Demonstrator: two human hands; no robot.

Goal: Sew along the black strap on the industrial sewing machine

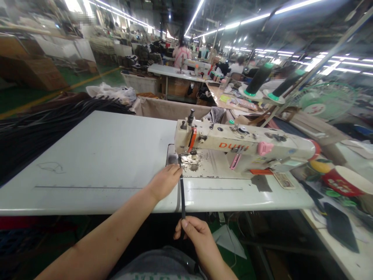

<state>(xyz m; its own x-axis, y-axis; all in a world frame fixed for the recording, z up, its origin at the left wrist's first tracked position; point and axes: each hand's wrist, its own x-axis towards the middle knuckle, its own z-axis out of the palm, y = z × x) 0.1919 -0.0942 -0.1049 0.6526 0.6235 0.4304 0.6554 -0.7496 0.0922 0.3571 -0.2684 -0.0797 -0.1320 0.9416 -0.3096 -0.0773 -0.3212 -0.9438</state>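
A narrow black strap (182,194) runs from the sewing machine's needle area over the front edge of the white table. My left hand (166,181) lies beside the presser foot, its fingers together and closed on the strap against the machine bed. Below the table edge, my right hand (196,231) pinches the strap between thumb and fingers. The white sewing machine (215,144) stands just beyond both hands, with the strap's far end hidden under its head.
Black strips (58,124) are heaped left of the white tabletop (116,155). Black thread cones (259,79), a green fan (323,105) and a red-and-white tub (346,181) are on the right. Behind the machine is a fabric-lined bin (163,107). Other people sit farther back.
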